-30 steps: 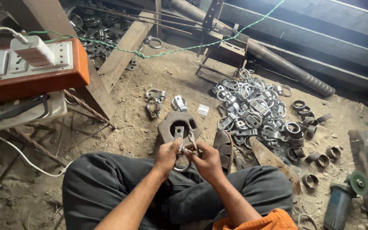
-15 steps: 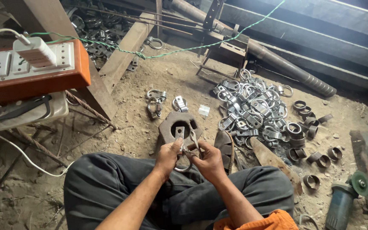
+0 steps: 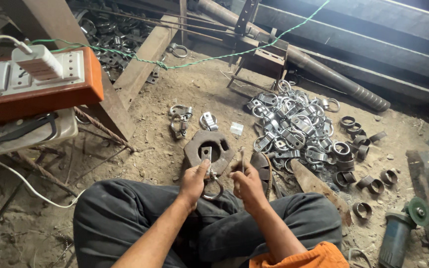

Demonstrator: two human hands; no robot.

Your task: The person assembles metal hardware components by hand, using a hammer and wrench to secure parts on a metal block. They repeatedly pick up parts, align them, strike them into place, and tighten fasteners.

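Observation:
I sit cross-legged on a dirt floor. My left hand (image 3: 195,179) grips a shiny metal pipe clamp (image 3: 209,173) whose flat tab points up and whose ring hangs below my fingers. My right hand (image 3: 245,179) is closed around a thin metal rod or tool (image 3: 242,160) held upright beside the clamp. Both hands hover just in front of a rusty round iron block (image 3: 208,147) with a hole in its middle, lying on the floor.
A heap of finished metal clamps (image 3: 291,124) lies at the right, with several dark rings (image 3: 353,149) beyond it. A few loose clamps (image 3: 180,118) lie behind the block. An orange power strip board (image 3: 35,84) stands left; an angle grinder (image 3: 398,231) lies right.
My hands have drawn slightly apart; the right hand now holds the thin rod upright beside the clamp instead of touching the clamp together with the left.

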